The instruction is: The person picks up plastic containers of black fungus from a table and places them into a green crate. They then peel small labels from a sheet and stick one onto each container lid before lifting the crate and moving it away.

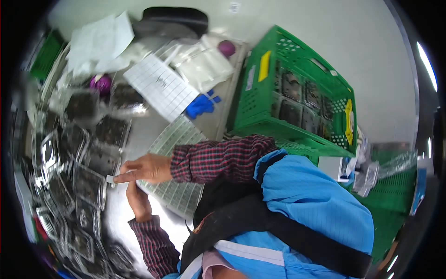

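My right hand reaches leftward with its index finger stretched out. A small white label is at its fingertip, beside the edge of a clear plastic box with dark contents. Just below, my left hand points upward, its fingers mostly hidden by my right hand; what it holds, if anything, does not show. Under my right wrist lies a pale green sheet of labels marked in a grid. Several more clear boxes are heaped along the left side.
A green crate holding similar boxes stands at the upper right. Behind the label sheet are a lined paper, a blue crumpled item, clear plastic bags and purple round items. Another green crate is at the right.
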Motion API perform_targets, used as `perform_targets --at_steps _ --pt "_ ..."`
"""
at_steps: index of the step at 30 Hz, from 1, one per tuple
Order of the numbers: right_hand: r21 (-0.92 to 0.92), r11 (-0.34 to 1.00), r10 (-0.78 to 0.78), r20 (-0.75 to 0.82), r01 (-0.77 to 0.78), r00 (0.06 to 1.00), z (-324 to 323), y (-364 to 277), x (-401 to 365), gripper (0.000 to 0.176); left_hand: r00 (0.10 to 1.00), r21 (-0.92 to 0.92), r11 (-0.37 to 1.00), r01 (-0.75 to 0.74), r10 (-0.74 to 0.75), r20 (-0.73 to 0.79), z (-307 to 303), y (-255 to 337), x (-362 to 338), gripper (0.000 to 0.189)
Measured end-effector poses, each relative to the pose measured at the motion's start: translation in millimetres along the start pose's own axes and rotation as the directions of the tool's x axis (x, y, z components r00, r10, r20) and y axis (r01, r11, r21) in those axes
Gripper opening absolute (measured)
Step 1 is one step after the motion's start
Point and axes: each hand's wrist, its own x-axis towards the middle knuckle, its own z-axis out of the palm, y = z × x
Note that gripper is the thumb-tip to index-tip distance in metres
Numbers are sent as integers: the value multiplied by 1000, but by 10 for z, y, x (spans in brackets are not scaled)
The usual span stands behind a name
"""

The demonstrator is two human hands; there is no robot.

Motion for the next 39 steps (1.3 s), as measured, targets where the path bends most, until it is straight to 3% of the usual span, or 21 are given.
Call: perform_targets --at_steps 2,4,6,7,8,9,10,12,13,16,18,21,22,24,25,26,29,34,36,38,39 --pt "11 995 104 -83 -103 991 -339 -203 -108 88 990 46 996 72 -77 118 -102 39 72 43" --pt "543 797 360 -77 -264 930 -1032 -618 -233 83 987 130 984 -123 107 120 8 134 37 39" --pt "19 998 58 -307 -55 950 -1837 -666 -556 77 977 142 969 -201 189 97 181 327 -87 39" --pt "-307 952 -114 -299 18 947 -2389 -657 -751 70 973 136 969 -204 185 138 280 468 -191 39" --pt "317 818 572 -367 -479 734 -2793 -901 -940 78 975 129 972 -197 180 134 100 469 -136 40" --pt "259 905 424 -607 -336 673 -3119 -818 -1146 90 978 153 970 -187 170 118 247 561 -285 39" --pt "195 877 456 -627 -439 631 -3499 -789 -1379 99 982 177 968 -178 162 99 419 709 -471 38" --pt "-47 822 420 -622 -567 661 -4085 -418 -2042 97 912 99 960 -261 211 352 506 811 -590 31" --pt "-41 828 417 -622 -560 663 -4202 -227 -2301 97 908 219 909 -354 279 312 548 823 -658 27" --pt "-90 732 494 -611 -675 618 -4368 341 -2809 94 721 50 935 -351 236 651 1216 739 -837 35" --pt "-54 712 568 -542 -700 620 -4339 731 -2956 91 793 23 979 -204 152 590 1611 605 -928 39" --pt "-133 714 564 -474 -688 677 -4316 1249 -3112 83 567 -66 972 -226 186 802 2083 308 -901 44" --pt "-114 725 565 -467 -680 681 -4360 1368 -3166 83 595 3 975 -224 135 792 2184 227 -901 45" --pt "-685 443 432 -401 -578 808 -4415 1460 -3313 75 732 -35 989 -144 130 669 2483 -4 -1032 43" --pt "-642 525 248 -513 -559 822 -4470 1454 -3386 79 690 -7 987 -162 119 714 2597 -67 -1027 42" --pt "-638 529 260 -506 -559 823 -4560 1324 -3429 79 662 13 985 -175 107 742 2746 -116 -1052 43" --pt "-92 724 527 -565 -683 635 -4749 857 -3766 78 617 -11 996 -86 62 784 3052 -249 -1034 43" --pt "-259 550 699 -378 -794 607 -4705 764 -4244 72 668 49 999 -25 -19 744 3488 -468 -960 43" --pt "-662 436 351 -500 -610 792 -4770 684 -4316 69 678 137 987 -79 -47 734 3619 -519 -908 41" --pt "-692 375 369 -499 -617 784 -4941 436 -4509 60 707 180 979 -92 -63 704 3833 -578 -903 38" --pt "-492 436 523 -543 -754 657 -5024 320 -4643 58 716 193 977 -94 -68 695 3871 -614 -860 38"
